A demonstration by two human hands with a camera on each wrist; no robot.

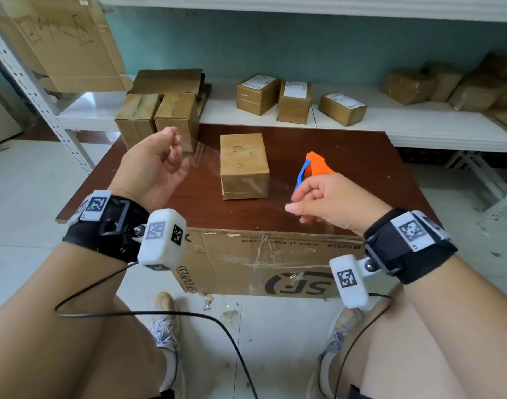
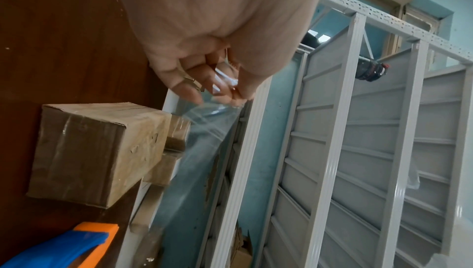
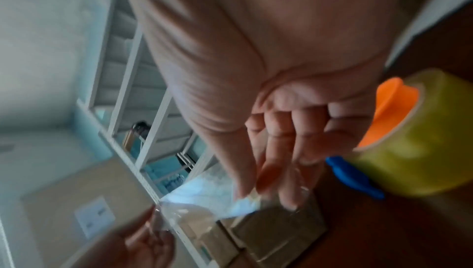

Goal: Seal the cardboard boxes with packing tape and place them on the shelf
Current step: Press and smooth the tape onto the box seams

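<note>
Readable print: flattened brown corrugated carton hanging off the table's near edge reads "SF EXPRESS", "www.sf-express.com", a big "SF" logo, all upside down to the head cam. Three kraft boxes w/ white shipping labels sit on the white shelf; label text too small to read.

Small cardboard box, rectangular, matte brown w/ glossy clear tape on its near face and faint marks on top, stands mid-table on the dark red-brown wood table, between both hands. Two more taped boxes at the table's far left corner, touching each other.

Clear tape strip, shiny and wrinkled, stretches in the air in front of the box from hand to hand. Left hand raised, thumb and fingertips pinched together on the strip's left end, other fingers curled. Right hand pinches the right end btwn thumb and fingers; on the rt wrist cam the fingers are fairly straight and close together on the film. Orange-and-blue plastic tape dispenser w/ a yellowish tape roll sits on the table just behind the right hand, ungripped.
</note>
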